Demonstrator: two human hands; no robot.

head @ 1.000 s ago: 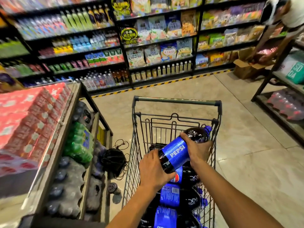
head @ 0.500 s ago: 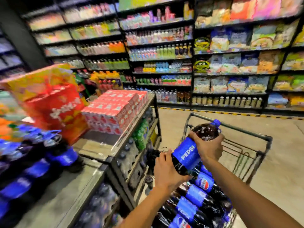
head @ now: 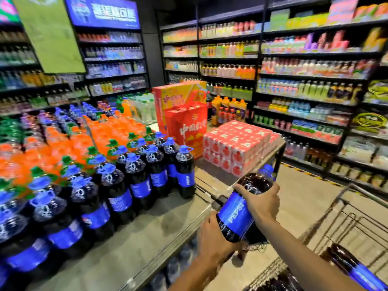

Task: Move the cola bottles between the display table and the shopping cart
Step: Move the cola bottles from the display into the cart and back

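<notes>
I hold a large cola bottle [head: 239, 213] with a blue Pepsi label, tilted, cap up and to the right, in the air just off the right edge of the display table [head: 159, 234]. My left hand [head: 212, 242] cups its base from below. My right hand [head: 260, 204] grips its upper body near the shoulder. Several upright cola bottles [head: 147, 175] stand in rows on the table to the left. The shopping cart [head: 354, 225] is at the lower right, with another cola bottle [head: 352, 267] lying in it.
Orange soda bottles [head: 63, 148] fill the table behind the cola rows. Red cartons [head: 237, 145] and a red gift bag [head: 186, 129] stand at the table's far end. Stocked drink shelves [head: 304, 85] line the aisle beyond the tiled floor [head: 304, 198].
The view has swung left from the cart toward the display table. Both hands lifted the bottle out of the cart and carried it left, up to the table's edge.
</notes>
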